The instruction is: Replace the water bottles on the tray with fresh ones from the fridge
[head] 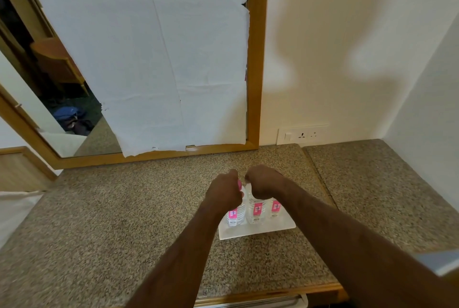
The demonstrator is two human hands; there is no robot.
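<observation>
On a speckled stone tabletop (124, 208) below a paper-covered mirror (149, 59), we close our left hand (224, 192) and right hand (264, 183) on two of three water bottles (257, 210) standing on the white tray (248, 233) near the front edge. Next, we judge: lift them straight up.

A speckled granite counter (124, 208) fills the lower frame. A wood-framed mirror (255, 59), mostly papered over, stands upper left; a wall socket (301, 134) sits right of it.
</observation>
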